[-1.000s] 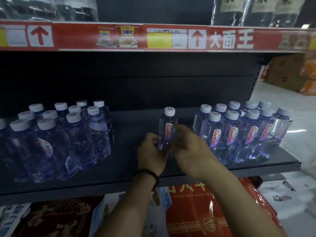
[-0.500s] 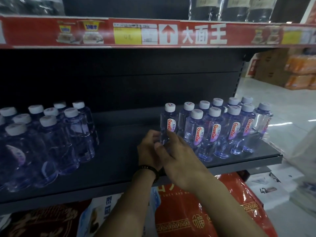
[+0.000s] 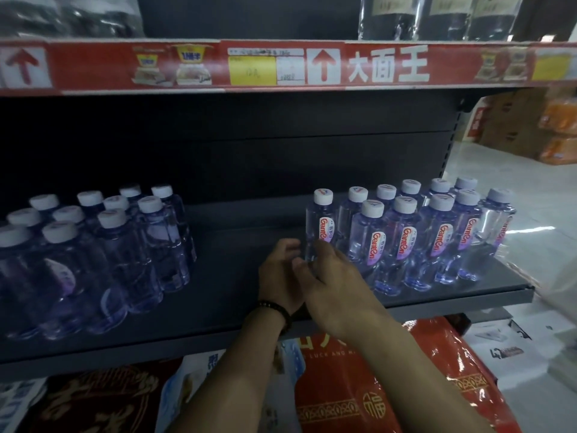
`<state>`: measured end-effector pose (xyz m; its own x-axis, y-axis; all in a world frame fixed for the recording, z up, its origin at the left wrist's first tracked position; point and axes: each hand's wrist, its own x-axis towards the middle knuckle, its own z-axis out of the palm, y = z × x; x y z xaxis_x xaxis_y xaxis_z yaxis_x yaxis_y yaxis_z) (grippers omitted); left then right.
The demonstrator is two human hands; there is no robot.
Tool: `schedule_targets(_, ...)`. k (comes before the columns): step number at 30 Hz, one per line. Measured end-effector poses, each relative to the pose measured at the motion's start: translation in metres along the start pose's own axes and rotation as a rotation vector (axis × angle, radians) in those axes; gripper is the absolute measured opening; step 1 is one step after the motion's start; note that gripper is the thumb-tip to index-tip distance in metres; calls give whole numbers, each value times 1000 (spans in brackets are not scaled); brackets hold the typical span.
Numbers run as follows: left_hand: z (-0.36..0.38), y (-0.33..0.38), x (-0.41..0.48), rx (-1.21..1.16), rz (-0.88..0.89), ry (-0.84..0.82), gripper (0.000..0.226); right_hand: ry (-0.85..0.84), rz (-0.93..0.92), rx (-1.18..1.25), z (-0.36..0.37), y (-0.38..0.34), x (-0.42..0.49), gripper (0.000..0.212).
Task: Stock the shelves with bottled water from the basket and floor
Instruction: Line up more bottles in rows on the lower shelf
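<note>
My left hand [image 3: 278, 278] and right hand [image 3: 332, 281] grip the Ganten bottle [image 3: 321, 218] low — an uneven release could tip it into neighbouring bottles [image 3: 402, 242].

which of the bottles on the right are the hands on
The leftmost bottle of the right-hand group: the left hand and right hand hold its lower part, while the other bottles stand to its right.

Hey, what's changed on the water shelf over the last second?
The single water bottle slid right across the shelf, closing the gap, and now stands beside the left end of the right-hand bottle group. The left hand and right hand stay at its base. The bottles on the left have not moved.
</note>
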<state>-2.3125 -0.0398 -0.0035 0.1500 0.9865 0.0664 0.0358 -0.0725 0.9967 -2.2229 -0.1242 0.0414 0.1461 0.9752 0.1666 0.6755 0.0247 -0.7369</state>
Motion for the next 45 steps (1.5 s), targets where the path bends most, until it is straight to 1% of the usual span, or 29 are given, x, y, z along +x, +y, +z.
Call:
schedule_targets(1, -9, 1, -1, 82, 23, -2, 44, 9, 3, -14, 3, -3, 2, 33)
schedule_targets(2, -21, 2, -4, 188, 48, -3, 32, 13, 3, -23, 7, -7, 4, 32)
schedule_targets(3, -36, 2, -9, 312, 78, 21, 18, 13, -7, -18, 12, -12, 6, 29)
schedule_targets(5, -71, 2, -24, 510, 155, 120, 4, -5, -44, 14, 27, -27, 9, 22)
schedule_targets(8, -128, -2, -50, 585, 225, 267, 8, -81, -104, 99, 56, -52, 9, 27)
schedule_targets(10, -161, 0, -68, 565, 206, 365, 10, -180, -123, 169, 75, -72, 2, 22)
schedule_targets(12, -187, 1, -84, 558, 187, 435, 15, -250, -119, 239, 95, -86, -1, 28)
schedule_targets(15, -212, 2, -99, 536, 132, 496, 24, -295, -77, 384, 125, -101, -7, 31)
schedule_targets(17, -221, 4, -105, 549, 151, 578, 28, -288, -76, 470, 144, -107, -8, 38)
schedule_targets(19, -228, 5, -109, 521, 184, 660, 28, -287, -115, 472, 159, -115, -11, 40)
schedule_targets(22, -236, 3, -111, 489, 165, 663, 41, -300, -135, 452, 176, -126, -12, 43)
schedule_targets(25, -242, 0, -108, 523, 113, 613, 61, -333, -154, 416, 185, -133, -12, 51)
schedule_targets(29, -250, -4, -104, 480, 63, 527, 69, -354, -130, 458, 193, -137, -12, 59)
schedule_targets(31, -256, -5, -104, 429, 67, 507, 67, -385, -83, 518, 195, -138, -10, 59)
schedule_targets(34, -262, -6, -105, 382, 83, 505, 59, -418, -12, 637, 197, -141, -12, 53)
schedule_targets(38, -265, -9, -102, 220, 84, 535, 40, -386, 7, 671, 207, -139, -12, 43)
schedule_targets(39, -266, -10, -101, 188, 85, 547, 38, -378, 17, 686, 209, -140, -12, 41)
schedule_targets(40, -265, -8, -101, 160, 93, 552, 38, -373, 26, 702, 210, -140, -11, 42)
schedule_targets(41, -266, -9, -100, 170, 93, 546, 40, -367, 28, 705, 210, -140, -11, 45)
schedule_targets(42, -264, -8, -101, 170, 97, 544, 42, -358, 44, 702, 210, -143, -12, 42)
schedule_targets(44, -266, -11, -99, 223, 107, 581, 40, -330, 77, 718, 209, -146, -14, 25)
schedule_targets(45, -268, -12, -98, 266, 111, 590, 38, -318, 85, 723, 208, -148, -17, 26)
